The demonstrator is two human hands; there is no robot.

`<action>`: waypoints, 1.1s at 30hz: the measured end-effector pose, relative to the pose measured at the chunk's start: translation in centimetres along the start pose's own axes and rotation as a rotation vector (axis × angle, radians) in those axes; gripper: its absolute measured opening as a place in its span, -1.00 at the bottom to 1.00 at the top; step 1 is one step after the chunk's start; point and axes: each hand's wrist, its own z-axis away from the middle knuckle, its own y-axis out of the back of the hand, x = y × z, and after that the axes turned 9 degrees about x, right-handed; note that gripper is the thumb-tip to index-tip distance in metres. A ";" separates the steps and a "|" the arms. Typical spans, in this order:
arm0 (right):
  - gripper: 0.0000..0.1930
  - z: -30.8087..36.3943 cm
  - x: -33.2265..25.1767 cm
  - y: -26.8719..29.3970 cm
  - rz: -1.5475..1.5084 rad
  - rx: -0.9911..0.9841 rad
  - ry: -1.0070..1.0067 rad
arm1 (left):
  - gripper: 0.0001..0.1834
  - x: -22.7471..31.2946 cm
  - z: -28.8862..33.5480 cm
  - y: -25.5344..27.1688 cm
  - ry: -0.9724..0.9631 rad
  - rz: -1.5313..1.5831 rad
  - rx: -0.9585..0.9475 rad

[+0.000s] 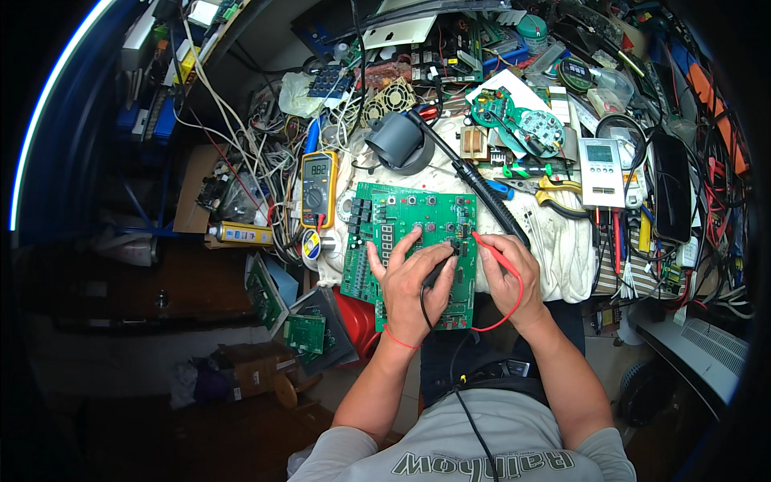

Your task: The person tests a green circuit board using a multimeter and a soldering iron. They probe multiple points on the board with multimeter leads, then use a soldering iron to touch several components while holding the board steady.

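Observation:
A green circuit board [409,213] with a digit display and several push buttons lies in front of me at the table's near edge. Over its lower middle rests my left hand [411,293], closed on a black test probe [435,275] pointed at the components. My right hand [514,281] is at the board's right edge, pinching a red test probe [487,242] with its tip close to the small parts there. Whether either tip touches metal is too small to tell. A yellow multimeter [319,191] with a lit display leans beyond the board's upper left corner.
Beyond the board sit a grey cylindrical holder [395,145] and a black cable-like handle [474,181]. Yellow-handled pliers [560,193], a white handheld tester [602,170] and a black phone-like slab [671,186] lie to the right. Tangled wires crowd the left; a red stool [355,317] stands below.

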 end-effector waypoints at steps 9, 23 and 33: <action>-0.80 -0.1 0.0 -0.2 -0.042 0.017 0.006 | -0.83 -0.1 0.0 0.1 0.013 0.009 -0.009; -0.83 0.0 0.3 -0.1 -0.074 0.026 0.024 | -0.84 0.3 -0.2 0.2 0.041 -0.014 -0.032; -0.77 0.1 0.6 -0.2 -0.051 0.009 0.049 | -0.83 0.4 -0.2 0.3 0.038 -0.022 -0.034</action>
